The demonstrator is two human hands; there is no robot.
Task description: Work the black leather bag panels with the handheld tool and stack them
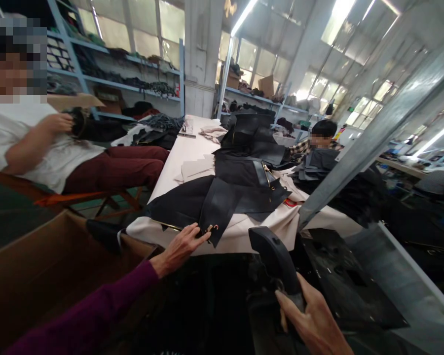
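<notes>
Left hand (183, 249) at near edge of counter (172, 165), fingertips on black piece (216, 202) beside metal hook (216, 227); whether pinching, cannot tell. Piece lies across near part of counter, near corner at edge. Right hand (316, 315) wrapped around near end of curved handle (276, 254).

Risks: piece could slide off if corner gets dragged; handle could scuff it if swung left. Slanting post (358, 148) likely limits reach at right; box (70, 256) stands left, below counter. Open gap between hands.
</notes>
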